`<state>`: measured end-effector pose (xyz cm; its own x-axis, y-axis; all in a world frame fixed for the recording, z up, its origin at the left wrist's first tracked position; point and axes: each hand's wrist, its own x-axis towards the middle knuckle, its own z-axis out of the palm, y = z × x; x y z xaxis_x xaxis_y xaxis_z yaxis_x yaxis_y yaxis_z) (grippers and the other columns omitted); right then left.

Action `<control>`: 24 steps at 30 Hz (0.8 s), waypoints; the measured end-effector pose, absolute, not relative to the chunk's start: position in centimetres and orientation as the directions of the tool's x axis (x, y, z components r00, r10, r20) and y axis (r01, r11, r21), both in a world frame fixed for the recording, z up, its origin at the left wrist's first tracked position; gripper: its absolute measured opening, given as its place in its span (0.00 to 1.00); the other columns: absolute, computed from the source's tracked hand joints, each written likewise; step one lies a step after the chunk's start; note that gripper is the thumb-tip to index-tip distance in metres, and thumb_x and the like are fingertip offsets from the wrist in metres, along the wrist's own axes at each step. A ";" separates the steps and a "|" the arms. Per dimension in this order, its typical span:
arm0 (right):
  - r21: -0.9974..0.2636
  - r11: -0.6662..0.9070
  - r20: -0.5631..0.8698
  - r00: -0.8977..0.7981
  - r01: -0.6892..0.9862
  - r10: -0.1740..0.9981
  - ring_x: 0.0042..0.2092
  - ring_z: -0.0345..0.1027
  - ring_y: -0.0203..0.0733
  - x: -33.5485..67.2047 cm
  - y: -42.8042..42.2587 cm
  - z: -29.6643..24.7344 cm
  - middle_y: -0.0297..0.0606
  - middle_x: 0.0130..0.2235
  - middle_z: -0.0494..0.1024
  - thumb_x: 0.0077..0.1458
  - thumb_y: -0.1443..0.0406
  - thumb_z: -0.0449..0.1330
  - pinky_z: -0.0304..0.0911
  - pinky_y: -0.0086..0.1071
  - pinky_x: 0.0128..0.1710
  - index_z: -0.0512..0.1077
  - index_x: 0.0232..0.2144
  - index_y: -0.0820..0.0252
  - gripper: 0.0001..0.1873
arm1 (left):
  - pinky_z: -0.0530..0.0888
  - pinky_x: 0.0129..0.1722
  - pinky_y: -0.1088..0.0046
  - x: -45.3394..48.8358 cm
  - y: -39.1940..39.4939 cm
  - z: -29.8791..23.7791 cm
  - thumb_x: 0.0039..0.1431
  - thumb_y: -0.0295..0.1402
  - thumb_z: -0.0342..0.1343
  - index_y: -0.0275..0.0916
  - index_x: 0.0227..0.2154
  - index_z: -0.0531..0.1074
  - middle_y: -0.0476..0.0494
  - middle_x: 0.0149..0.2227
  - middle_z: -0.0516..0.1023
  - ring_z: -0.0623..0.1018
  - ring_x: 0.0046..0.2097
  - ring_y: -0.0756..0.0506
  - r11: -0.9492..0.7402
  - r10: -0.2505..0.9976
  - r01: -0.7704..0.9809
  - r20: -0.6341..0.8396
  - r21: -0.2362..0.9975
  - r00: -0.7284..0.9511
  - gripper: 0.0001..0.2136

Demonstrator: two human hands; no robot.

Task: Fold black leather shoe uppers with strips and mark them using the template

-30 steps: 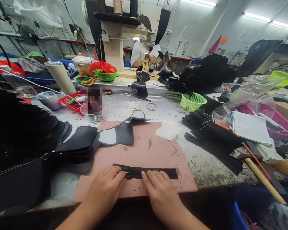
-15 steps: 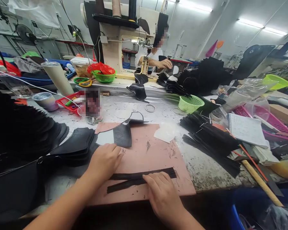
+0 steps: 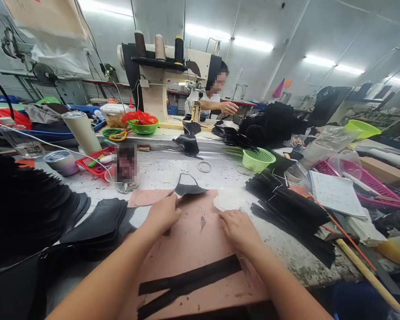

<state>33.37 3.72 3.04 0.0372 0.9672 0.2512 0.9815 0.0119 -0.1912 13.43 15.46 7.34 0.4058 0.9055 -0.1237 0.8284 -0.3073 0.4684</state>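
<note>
My left hand [image 3: 165,214] is closed on the edge of a black leather piece [image 3: 190,190], whose upper part lifts above the pink board [image 3: 193,249]. A grey-white patch [image 3: 140,217] shows beside that wrist. At the board's right, my right hand [image 3: 240,227] lies palm down, fingers side by side and slightly bent, holding nothing I can see. Its fingertips are at the lower edge of a thin white cut-out sheet [image 3: 231,199]; whether they touch it is unclear. Two black strips [image 3: 190,278] lie nearer me, crossing at a narrow angle.
Stacked black leather pieces [image 3: 96,222] stand at the left. Bundled black strips [image 3: 286,200], a green basket [image 3: 258,160], a notebook [image 3: 335,193] and a wooden-handled tool [image 3: 370,273] lie at the right. Beyond stands a sewing machine [image 3: 153,98], with a co-worker's hand [image 3: 229,108] behind it.
My right hand has left the black strips and moved forward to the white sheet. My left hand has moved forward and right onto the leather piece. The view has tilted up.
</note>
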 end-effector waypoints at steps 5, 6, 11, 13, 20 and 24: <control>-0.253 -0.063 0.318 0.144 0.966 0.937 0.38 0.66 0.46 32.1 3.9 3.8 0.46 0.38 0.73 0.55 0.71 0.49 0.58 0.38 0.39 0.73 0.39 0.63 0.14 | 0.66 0.27 0.74 12.8 14.7 9.2 0.48 0.27 0.53 0.38 0.22 0.65 0.54 0.22 0.65 0.68 0.26 0.51 -0.133 0.933 0.568 -0.090 0.812 0.348 0.03; -0.314 -0.056 0.296 0.154 0.948 0.943 0.37 0.66 0.44 31.5 3.6 4.3 0.45 0.37 0.73 0.56 0.70 0.48 0.59 0.36 0.38 0.73 0.38 0.63 0.14 | 0.65 0.25 0.75 12.8 14.6 9.7 0.46 0.27 0.51 0.38 0.22 0.63 0.55 0.20 0.64 0.67 0.24 0.52 -0.094 0.938 0.480 -0.084 0.872 0.336 0.02; -0.947 -0.055 -0.199 -0.442 0.317 0.875 0.40 0.70 0.43 27.6 1.3 6.5 0.38 0.36 0.77 0.53 0.55 0.56 0.63 0.31 0.39 0.76 0.38 0.59 0.17 | 0.63 0.20 0.78 13.1 13.2 11.8 0.40 0.36 0.50 0.41 0.25 0.60 0.57 0.19 0.64 0.65 0.20 0.53 0.067 0.963 0.031 -0.073 0.997 0.258 0.08; -0.983 -0.183 -0.147 -0.609 0.003 0.779 0.49 0.66 0.48 25.7 0.8 6.5 0.40 0.48 0.74 0.41 0.49 0.64 0.60 0.34 0.46 0.68 0.50 0.54 0.34 | 0.64 0.22 0.79 13.0 12.3 11.9 0.38 0.37 0.52 0.41 0.27 0.61 0.57 0.20 0.66 0.66 0.21 0.53 0.105 0.969 -0.101 -0.079 0.989 0.234 0.11; -0.639 -0.028 -0.110 0.056 -0.769 0.992 0.54 0.62 0.50 20.7 1.9 5.6 0.41 0.50 0.72 0.37 0.47 0.66 0.55 0.41 0.53 0.73 0.43 0.56 0.32 | 0.68 0.26 0.76 11.6 9.7 8.5 0.38 0.35 0.56 0.39 0.32 0.64 0.54 0.24 0.72 0.73 0.26 0.50 0.283 0.945 -0.234 -0.229 0.930 0.233 0.15; -0.703 -0.120 -0.365 0.211 -0.700 0.907 0.51 0.65 0.51 21.0 2.0 5.1 0.43 0.44 0.76 0.39 0.52 0.66 0.58 0.43 0.53 0.73 0.42 0.64 0.29 | 0.68 0.27 0.75 10.1 8.4 6.6 0.39 0.35 0.58 0.40 0.33 0.63 0.52 0.27 0.74 0.74 0.28 0.49 0.355 0.918 -0.201 -0.299 0.913 0.262 0.15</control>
<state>20.95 1.98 5.11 0.2114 0.9066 -0.3653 -0.7005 -0.1202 -0.7035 10.10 8.42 6.59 0.2623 0.9176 -0.2986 -0.2008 0.3545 0.9132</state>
